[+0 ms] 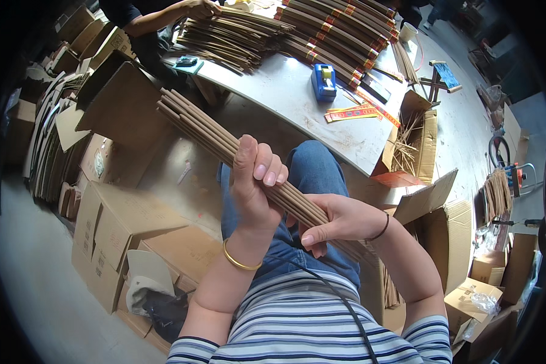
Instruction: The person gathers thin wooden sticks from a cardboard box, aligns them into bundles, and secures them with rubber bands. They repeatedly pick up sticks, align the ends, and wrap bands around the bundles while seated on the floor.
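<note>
A bundle of thin brown incense sticks (195, 121) lies slantwise over my lap, its far end pointing up and left. My left hand (258, 176) is closed round the middle of the bundle, thumb on top. Lower down, my right hand (340, 221) wraps the sticks near their other end, with the thumb across them. Part of that lower end is hidden behind my right hand and wrist. No band shows on the part of the bundle that I can see.
Ahead stands a white table (267, 100) with a blue tape dispenser (324, 85), red-and-yellow paper strips (353, 113), loose sticks (224, 39) and banded bundles (330, 30). A co-worker's hand (201, 8) touches the loose sticks. Cardboard boxes (124, 221) crowd my left; an open carton (458, 236) stands right.
</note>
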Tool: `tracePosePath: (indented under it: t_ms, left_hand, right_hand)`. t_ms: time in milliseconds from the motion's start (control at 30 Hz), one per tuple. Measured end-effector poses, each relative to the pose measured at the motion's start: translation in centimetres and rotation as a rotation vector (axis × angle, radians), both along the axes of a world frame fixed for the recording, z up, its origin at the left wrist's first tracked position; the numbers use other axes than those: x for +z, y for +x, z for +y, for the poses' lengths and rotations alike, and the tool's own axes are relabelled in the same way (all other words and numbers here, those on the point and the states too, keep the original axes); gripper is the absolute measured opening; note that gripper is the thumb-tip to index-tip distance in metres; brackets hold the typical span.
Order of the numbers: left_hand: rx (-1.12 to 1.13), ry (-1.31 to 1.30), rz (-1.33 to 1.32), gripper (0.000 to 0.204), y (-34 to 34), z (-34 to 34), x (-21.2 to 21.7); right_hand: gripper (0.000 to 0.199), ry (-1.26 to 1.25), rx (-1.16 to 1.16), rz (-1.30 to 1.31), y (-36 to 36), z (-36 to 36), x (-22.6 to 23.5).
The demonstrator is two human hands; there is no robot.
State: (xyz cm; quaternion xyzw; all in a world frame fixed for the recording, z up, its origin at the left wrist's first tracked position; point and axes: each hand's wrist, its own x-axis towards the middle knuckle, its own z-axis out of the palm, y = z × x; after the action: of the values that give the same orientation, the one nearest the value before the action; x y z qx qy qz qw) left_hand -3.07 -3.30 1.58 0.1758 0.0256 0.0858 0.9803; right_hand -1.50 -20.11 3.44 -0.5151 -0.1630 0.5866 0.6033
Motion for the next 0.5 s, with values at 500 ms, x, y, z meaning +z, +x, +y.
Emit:
tracePosePath:
  t_ms: [500]
  left_hand:
    - [-0.077, -0.032, -0.199, 0.026, 0.6, 2.4, 2.2]
  right_hand:
    - [0.028, -0.208, -0.154, -0.592, -1.9, 2.1, 0.6]
